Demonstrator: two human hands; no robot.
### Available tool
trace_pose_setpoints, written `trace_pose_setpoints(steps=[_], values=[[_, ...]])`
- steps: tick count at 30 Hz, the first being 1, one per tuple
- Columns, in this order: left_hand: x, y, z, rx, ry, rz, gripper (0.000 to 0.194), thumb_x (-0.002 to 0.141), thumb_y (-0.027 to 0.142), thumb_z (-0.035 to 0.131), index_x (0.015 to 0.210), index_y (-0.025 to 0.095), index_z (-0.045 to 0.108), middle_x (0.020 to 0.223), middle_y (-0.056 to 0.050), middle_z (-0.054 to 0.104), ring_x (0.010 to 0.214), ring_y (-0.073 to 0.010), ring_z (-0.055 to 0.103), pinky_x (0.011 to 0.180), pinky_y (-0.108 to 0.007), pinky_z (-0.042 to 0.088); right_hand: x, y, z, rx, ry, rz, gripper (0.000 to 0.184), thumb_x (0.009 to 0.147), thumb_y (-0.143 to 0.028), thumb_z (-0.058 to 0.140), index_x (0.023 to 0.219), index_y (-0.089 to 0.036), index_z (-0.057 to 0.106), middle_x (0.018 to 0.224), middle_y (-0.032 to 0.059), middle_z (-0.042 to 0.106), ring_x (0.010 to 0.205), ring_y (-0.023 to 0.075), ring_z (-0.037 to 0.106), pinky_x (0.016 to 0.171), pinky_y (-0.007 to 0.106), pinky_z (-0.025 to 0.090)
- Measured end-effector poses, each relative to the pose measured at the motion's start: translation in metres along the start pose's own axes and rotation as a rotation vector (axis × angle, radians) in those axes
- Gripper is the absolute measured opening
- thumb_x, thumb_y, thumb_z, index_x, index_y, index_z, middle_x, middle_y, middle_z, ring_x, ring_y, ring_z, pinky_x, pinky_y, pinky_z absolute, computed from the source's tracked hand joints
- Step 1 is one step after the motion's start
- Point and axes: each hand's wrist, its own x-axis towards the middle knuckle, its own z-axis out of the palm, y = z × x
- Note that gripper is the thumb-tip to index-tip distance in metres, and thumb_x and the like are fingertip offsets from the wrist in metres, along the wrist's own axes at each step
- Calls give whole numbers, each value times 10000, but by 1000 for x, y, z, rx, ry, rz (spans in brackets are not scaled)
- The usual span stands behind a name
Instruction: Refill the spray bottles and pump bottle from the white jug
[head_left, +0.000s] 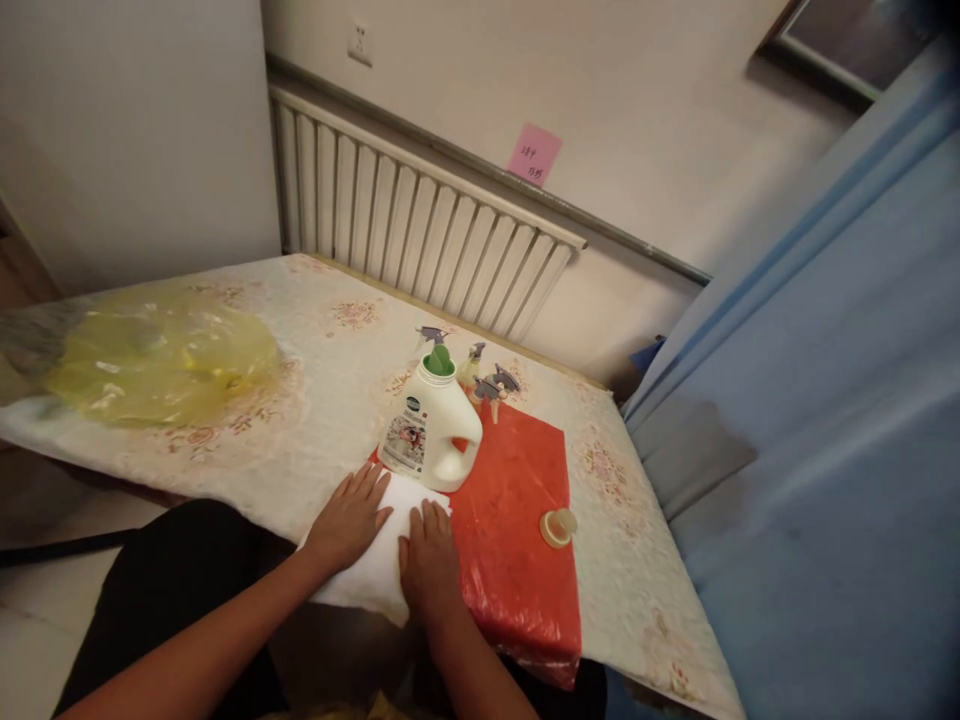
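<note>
My left hand lies with its fingers stretched out on a white folded sheet; I cannot tell whether it is paper or cloth. On the sheet's right part rests my right hand, its fingers laid flat. Just beyond my fingertips stands a white detergent jug, upright, its handle to the right. A green piece sits in its uncapped mouth. A red plastic bag is spread flat beside and under these things, with a pale cap on its right edge.
Several spray bottles with grey trigger heads stand behind the jug. A crumpled yellow plastic bag covers the left of the flowered tablecloth. A radiator runs behind the table; a blue curtain hangs at the right.
</note>
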Motion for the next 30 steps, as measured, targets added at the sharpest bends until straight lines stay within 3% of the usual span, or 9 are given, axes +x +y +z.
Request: trace_pose_setpoints(steps=[3, 6, 10, 13, 15, 20, 30], values=[[0, -2, 2, 24, 11, 10, 536, 948, 394, 481, 1401, 115, 542, 1511, -200, 485, 1433, -334, 414, 1165, -506, 333, -2, 6, 1, 64, 11, -8, 471, 845, -144, 625, 1314, -156, 595, 1409, 179, 575, 1359, 324, 480, 1119, 537, 410], [-1, -4, 3, 43, 24, 10, 535, 946, 399, 480, 1394, 116, 549, 1510, -201, 485, 1427, -332, 425, 1158, -502, 350, 0, 13, -10, 187, 79, 25, 405, 828, -132, 617, 1230, -176, 644, 1315, 147, 647, 1277, 300, 556, 1085, 501, 449], [-3, -5, 3, 35, 60, 16, 514, 952, 405, 464, 1373, 129, 572, 1497, -194, 504, 1415, -328, 444, 1154, -508, 357, 18, 32, -41, 402, 170, 224, 255, 853, -179, 553, 1056, -187, 708, 1018, 103, 737, 971, 246, 677, 903, 400, 539], [-4, -5, 2, 5, 83, 14, 498, 950, 406, 465, 1358, 148, 588, 1483, -174, 528, 1410, -324, 452, 1144, -504, 371, 40, 59, -62, 554, 209, 417, 194, 795, -232, 575, 904, -202, 733, 896, 70, 751, 850, 229, 694, 819, 349, 545], [-5, -4, 1, 6, 90, 10, 488, 942, 392, 475, 1349, 152, 599, 1472, -160, 543, 1402, -320, 464, 1138, -494, 381, 57, 82, -69, 585, 234, 463, 209, 761, -252, 573, 889, -190, 726, 873, 70, 760, 814, 224, 711, 778, 326, 555], [-5, -4, -1, 63, 101, 20, 476, 924, 369, 488, 1321, 147, 629, 1448, -153, 570, 1359, -318, 516, 1116, -481, 412, 102, 125, -67, 631, 309, 536, 278, 732, -318, 591, 933, -165, 706, 879, 92, 770, 821, 230, 729, 779, 330, 573], [-10, -11, 1, 109, 192, 78, 450, 910, 343, 523, 1315, 181, 633, 1433, -125, 591, 1330, -300, 549, 1094, -453, 435, 160, 153, -45, 645, 321, 566, 365, 697, -277, 642, 1041, -166, 693, 962, 97, 779, 850, 230, 743, 804, 338, 581]])
